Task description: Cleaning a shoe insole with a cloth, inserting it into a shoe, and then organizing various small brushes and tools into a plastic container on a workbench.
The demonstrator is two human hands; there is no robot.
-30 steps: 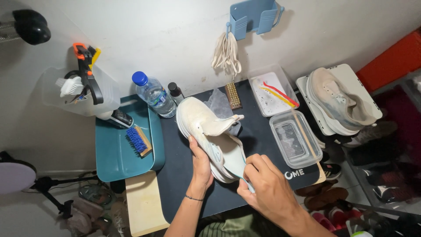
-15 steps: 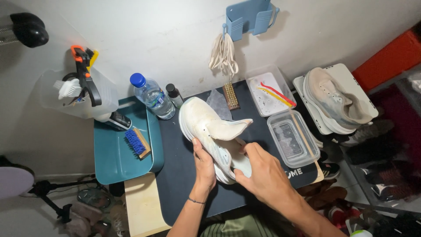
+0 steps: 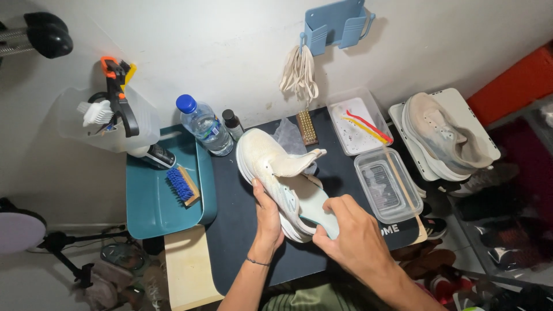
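Observation:
A white sneaker (image 3: 271, 164) with its tongue pulled out lies over a dark mat (image 3: 242, 230). My left hand (image 3: 268, 213) grips its side from below. My right hand (image 3: 351, 236) pinches a pale mint insole (image 3: 317, 210) that sticks out of the sneaker's opening at the heel end. The toe points away from me, toward the wall.
A teal tray (image 3: 155, 213) on the left holds a blue-bristled brush (image 3: 183, 184). A water bottle (image 3: 204, 126) and a small dark bottle (image 3: 232, 124) stand behind. Clear plastic containers (image 3: 386, 184) sit at right, beside a second worn sneaker (image 3: 443, 135). Laces (image 3: 299, 72) hang from a blue wall holder.
My right hand has moved up from the near edge to the sneaker's heel and taken hold of the insole. The sneaker has stayed in my left hand.

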